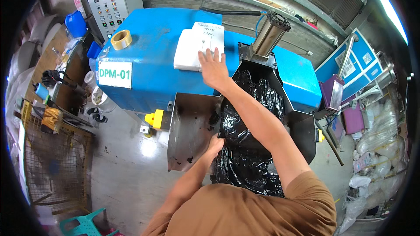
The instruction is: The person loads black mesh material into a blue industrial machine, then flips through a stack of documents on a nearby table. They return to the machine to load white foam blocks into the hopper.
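My left hand [214,147] is closed on the edge of a glossy black plastic bag [251,122]. The bag spreads through the metal chute of a blue machine and hangs down toward my body. Stretched across the bag, my right arm reaches to the machine's top. There my right hand [213,71] lies with its fingers apart on the lower right part of a white packet or stack of sheets [189,50] with handwriting on it. My forearm covers part of the bag.
A roll of tape [121,40] lies on the blue machine [153,30]. The metal chute [192,126] has raised side walls, and a metal cylinder [270,35] stands behind it. A control cabinet [109,6] is at the back left. Wrapped plastic bundles [380,126] fill the right side.
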The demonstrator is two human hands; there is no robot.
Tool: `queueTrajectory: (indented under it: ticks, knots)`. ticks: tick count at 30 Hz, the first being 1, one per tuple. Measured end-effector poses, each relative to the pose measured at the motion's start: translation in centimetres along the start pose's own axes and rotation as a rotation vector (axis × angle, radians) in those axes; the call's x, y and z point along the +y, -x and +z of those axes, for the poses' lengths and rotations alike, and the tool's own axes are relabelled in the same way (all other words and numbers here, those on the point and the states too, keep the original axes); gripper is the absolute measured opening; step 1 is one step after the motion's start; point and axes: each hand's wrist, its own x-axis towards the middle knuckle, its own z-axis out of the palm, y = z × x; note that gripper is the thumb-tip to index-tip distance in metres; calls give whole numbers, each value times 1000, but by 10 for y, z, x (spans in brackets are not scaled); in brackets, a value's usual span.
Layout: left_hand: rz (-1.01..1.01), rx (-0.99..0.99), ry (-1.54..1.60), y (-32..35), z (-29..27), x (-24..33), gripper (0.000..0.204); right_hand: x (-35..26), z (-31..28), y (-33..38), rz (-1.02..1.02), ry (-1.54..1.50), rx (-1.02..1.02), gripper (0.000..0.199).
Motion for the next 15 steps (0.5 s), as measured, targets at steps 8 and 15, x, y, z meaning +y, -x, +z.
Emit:
queueTrajectory:
  ticks: [8, 15]
  knots:
    - [-33, 58, 41, -7, -5, -21, 44, 63, -27, -49, 97, -357, -14, 48]
    - [-93, 91, 21, -17, -1, -28, 49, 206, -261, 151, 581, -836, 258, 60]
